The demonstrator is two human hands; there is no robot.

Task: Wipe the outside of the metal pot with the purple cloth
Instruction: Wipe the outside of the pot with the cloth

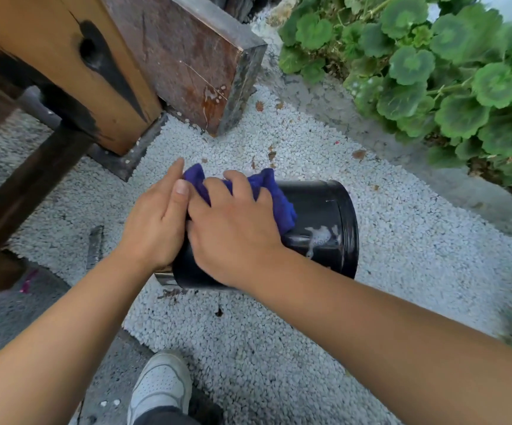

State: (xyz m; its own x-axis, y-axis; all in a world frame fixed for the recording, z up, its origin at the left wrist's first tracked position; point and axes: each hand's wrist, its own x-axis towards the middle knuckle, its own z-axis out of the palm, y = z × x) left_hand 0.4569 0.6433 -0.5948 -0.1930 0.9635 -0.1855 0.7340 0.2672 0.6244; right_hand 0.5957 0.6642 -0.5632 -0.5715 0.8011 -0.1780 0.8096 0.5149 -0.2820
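Note:
A black metal pot lies on its side on white gravel, with pale smears on its wall near the right rim. A purple cloth is bunched on top of the pot. My right hand presses down on the cloth with its fingers curled over it. My left hand rests flat against the pot's left end, fingers straight, thumb touching the cloth's edge. The pot's left end is hidden behind both hands.
A wooden post and a rusty slab stand behind the pot at the upper left. Green leafy plants fill the upper right beyond a concrete kerb. My white shoe is on the ground below.

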